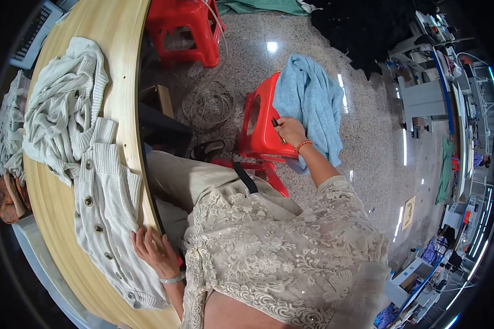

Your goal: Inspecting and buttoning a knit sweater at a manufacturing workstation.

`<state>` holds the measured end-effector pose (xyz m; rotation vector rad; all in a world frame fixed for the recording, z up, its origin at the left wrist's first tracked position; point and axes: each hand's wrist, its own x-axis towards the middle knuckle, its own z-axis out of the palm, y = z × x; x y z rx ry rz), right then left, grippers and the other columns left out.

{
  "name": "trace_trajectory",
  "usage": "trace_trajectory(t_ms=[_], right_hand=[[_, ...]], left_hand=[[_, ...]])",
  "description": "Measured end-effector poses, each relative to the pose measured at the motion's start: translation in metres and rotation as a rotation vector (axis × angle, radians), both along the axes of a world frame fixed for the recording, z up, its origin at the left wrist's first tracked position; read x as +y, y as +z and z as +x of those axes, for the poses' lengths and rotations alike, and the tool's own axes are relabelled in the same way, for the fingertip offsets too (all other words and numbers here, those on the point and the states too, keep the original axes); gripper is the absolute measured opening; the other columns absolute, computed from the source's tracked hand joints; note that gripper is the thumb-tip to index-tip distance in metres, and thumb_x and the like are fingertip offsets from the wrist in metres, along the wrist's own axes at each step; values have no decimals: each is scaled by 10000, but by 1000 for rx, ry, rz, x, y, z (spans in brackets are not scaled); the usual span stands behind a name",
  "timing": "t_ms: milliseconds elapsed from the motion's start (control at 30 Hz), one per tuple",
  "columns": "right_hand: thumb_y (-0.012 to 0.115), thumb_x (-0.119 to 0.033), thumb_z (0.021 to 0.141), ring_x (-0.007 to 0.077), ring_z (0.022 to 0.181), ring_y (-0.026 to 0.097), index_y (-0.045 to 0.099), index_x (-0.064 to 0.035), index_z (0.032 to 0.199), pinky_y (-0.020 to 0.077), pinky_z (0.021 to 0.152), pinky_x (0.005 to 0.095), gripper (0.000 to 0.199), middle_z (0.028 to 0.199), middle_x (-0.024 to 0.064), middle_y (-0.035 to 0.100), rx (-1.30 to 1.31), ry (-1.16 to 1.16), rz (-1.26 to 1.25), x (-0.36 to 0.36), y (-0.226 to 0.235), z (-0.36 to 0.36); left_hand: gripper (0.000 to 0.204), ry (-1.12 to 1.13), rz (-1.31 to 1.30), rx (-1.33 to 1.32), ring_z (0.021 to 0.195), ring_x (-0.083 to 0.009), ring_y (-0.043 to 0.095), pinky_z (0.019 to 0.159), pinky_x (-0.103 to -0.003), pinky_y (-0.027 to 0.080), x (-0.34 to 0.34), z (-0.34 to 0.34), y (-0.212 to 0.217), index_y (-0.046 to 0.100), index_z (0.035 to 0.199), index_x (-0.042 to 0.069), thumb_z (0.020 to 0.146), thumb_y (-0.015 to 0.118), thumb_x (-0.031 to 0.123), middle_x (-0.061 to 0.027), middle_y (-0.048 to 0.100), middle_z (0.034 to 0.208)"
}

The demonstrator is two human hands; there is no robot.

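A cream knitted cardigan [107, 219] lies on the wooden table, its button band with several dark buttons running along it. My left hand [155, 252] rests on the cardigan at the table's edge, fingers stretched and slightly apart. Over a red plastic stool [260, 118] hangs a light blue knitted garment [307, 98]. Above the stool's seat, beside the blue garment, my right hand [291, 133] is closed around a small, slim black-and-brass tool [276, 124]. Its kind is hard to make out, as the fingers cover much of it.
A crumpled cream knit [66, 104] sits farther up the wooden table [123, 33]. Another red stool [184, 30] stands beyond, near a coiled pale hose or cable [208, 104] on the floor. Black cloth [357, 33] is heaped at the far side; workbenches with sewing machines [422, 98] line the right.
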<state>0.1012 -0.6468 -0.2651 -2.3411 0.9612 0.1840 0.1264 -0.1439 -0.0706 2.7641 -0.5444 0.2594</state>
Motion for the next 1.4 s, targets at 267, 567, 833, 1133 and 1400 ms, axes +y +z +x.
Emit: trace_trajectory(t_ms=[267,567,833,1133,1400], right_hand=[[609,-284,878,376,866,654,670,-73,972,525,746,479,239,964,179,677,-164,334,-311,35,52,47],[644,-23,863,294,758,617,671,-26,977,493,693,353,117,831,123,634,-830,934,181,177,174,173],[704,-49,802,286,851,626,677,-53,953,503,735,372,154,912,89,677,-1055,1461,292,308,238,223],[670,-283,859,276,1385,348,589,-193,1324,249,1129,436,480,1488,48,430,-882,1693,37,357,182,260],[670,-259,860,293,1360,377,607,-167,1307,274,1120,426,461,1472,70,453,-887,1771,53,356,191,261]], left_hand=[[444,125,-69,-1,1303,-435,402,1089,-528,300,12,-22,11,577,1210,51,784,700,54,-192,505,1340],[498,760,65,-191,1330,-378,399,1092,-506,274,66,-74,12,549,1291,95,810,680,99,-166,468,1392],[443,1148,-19,-292,1223,-376,485,1026,-470,352,108,-118,-18,584,1278,100,845,666,153,-210,523,1304],[206,1146,-111,-417,1006,-337,597,891,-403,467,88,-108,-17,706,1014,73,808,694,68,-191,623,1075],[349,1290,-902,-517,941,-90,558,831,-232,462,83,-124,-21,553,1184,-17,855,665,-1,-51,609,988]])
